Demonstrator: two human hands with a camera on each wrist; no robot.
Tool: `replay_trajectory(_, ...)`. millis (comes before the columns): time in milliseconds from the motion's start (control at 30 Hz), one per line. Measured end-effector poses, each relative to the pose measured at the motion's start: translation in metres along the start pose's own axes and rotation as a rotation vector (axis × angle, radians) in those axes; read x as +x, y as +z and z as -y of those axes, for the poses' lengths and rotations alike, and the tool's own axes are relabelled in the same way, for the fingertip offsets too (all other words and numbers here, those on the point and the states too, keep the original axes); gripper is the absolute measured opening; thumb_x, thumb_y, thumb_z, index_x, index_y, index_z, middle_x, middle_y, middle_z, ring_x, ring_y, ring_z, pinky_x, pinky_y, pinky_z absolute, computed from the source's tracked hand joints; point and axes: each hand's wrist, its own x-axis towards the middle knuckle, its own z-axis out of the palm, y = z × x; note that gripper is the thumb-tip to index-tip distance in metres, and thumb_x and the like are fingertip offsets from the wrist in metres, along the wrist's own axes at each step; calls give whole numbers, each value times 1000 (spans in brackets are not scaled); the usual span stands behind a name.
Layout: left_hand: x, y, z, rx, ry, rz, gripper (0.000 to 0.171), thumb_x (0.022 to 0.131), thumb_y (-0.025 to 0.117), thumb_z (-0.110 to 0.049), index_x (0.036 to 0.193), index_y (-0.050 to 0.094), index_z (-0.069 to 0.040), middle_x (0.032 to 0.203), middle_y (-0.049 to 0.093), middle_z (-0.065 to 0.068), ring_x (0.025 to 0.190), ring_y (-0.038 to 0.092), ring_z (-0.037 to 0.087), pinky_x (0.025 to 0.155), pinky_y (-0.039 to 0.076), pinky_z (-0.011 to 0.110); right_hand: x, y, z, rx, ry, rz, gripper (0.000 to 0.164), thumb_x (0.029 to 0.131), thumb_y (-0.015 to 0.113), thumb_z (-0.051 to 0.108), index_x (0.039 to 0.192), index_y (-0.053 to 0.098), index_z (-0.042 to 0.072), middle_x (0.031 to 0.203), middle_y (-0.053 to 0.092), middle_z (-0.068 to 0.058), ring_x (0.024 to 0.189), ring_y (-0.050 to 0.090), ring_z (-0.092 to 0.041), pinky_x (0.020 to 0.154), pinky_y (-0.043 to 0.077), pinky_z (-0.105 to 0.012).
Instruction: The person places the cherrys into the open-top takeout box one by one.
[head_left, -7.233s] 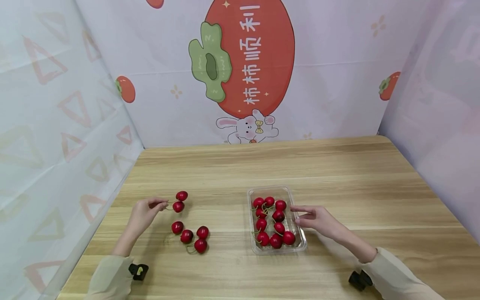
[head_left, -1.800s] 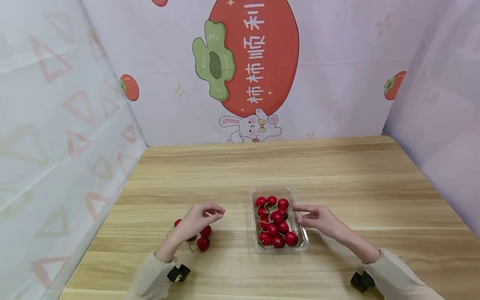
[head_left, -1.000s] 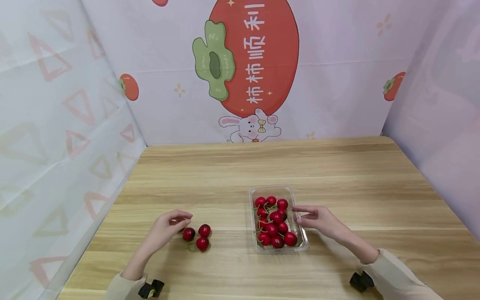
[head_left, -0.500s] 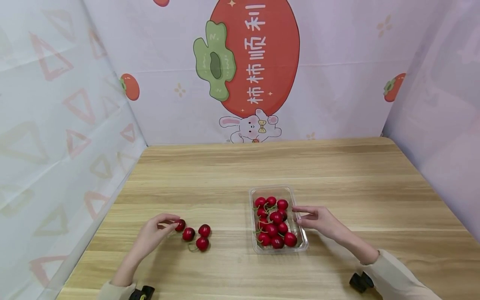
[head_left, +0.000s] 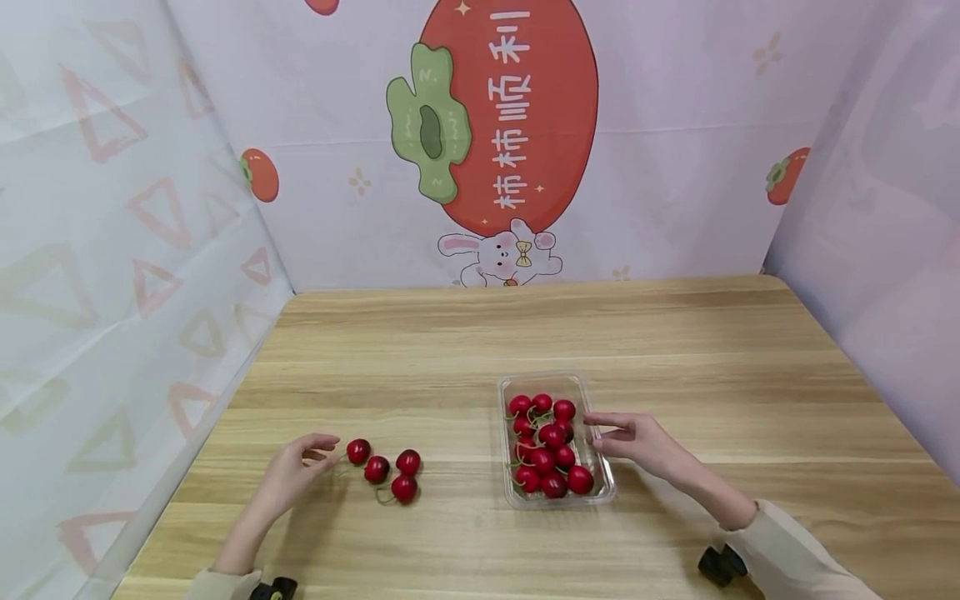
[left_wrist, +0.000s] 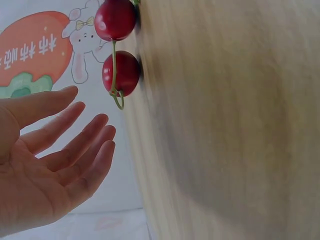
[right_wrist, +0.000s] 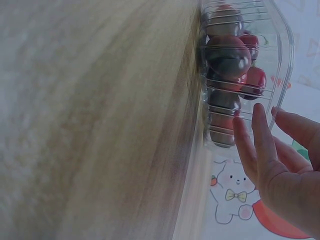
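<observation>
In the head view my left hand (head_left: 288, 475) hovers just left of a loose cherry (head_left: 358, 451), fingers extended and apart, holding nothing. The left wrist view shows that hand (left_wrist: 65, 150) with two cherries beyond its fingertips, the nearer cherry (left_wrist: 121, 73) having a green stem. Several dark red cherries lie together on the table, among them one cherry (head_left: 404, 489) at the front. My right hand (head_left: 637, 446) touches the right side of a clear plastic box (head_left: 577, 385) with nearly straight fingers. Inside the box sits a pile of red cherries (head_left: 552, 435). Its ribbed wall shows beside the right fingertips (right_wrist: 259, 110).
A wood-grain table (head_left: 465, 333) carries everything. At the back hangs a white cloth (head_left: 322, 217) printed with a large persimmon and a rabbit. More patterned cloth (head_left: 135, 333) closes off the left side, and a pale cloth (head_left: 877, 208) the right.
Over the last second my left hand moved left and away from the loose cherries, uncovering the leftmost. Since the earliest frame, the box has gained cherries. My right hand stays at the box.
</observation>
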Motion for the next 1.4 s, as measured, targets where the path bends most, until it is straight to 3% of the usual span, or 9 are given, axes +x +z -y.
replay_trajectory(200,1,-2,12,10,4,40,28,81,61,-2,106,56,8,95,61,22,81,59,29,68,50,36,0,0,1,15,-4,0,51,86,57,15,126,39,-12,124,42,-31,101,56,-32,78,48,-27)
replay_trajectory(467,0,-2,17,-9,3,125,28,77,61,2,103,55,12,87,62,17,77,59,24,67,50,30,0,1,-1,5,-3,-1,51,86,57,16,126,39,-12,124,42,-30,101,56,-33,79,48,-27)
replay_trajectory(800,2,0,28,4,10,159,14,79,59,3,91,61,9,88,63,16,78,60,23,66,48,24,0,2,-5,8,-7,5,52,86,57,16,125,39,-12,123,43,-31,99,57,-29,78,49,-28)
replay_trajectory(867,3,1,29,-1,-16,162,13,79,59,2,90,63,7,87,64,14,77,60,21,65,48,22,0,1,-5,6,-11,7,51,87,56,16,126,38,-13,123,43,-31,99,58,-27,78,49,-28)
replay_trajectory(1067,5,1,29,-32,-76,189,16,82,56,-2,93,62,7,81,64,8,68,56,14,58,46,22,0,1,-5,13,-10,3,51,87,56,15,125,39,-12,124,42,-31,99,58,-28,78,49,-28)
replay_trajectory(1400,5,0,28,-148,-93,277,16,86,52,-3,90,58,12,73,62,8,61,56,16,53,48,25,0,1,-1,-11,12,-8,52,86,57,19,126,40,-10,124,44,-29,100,57,-30,78,49,-29)
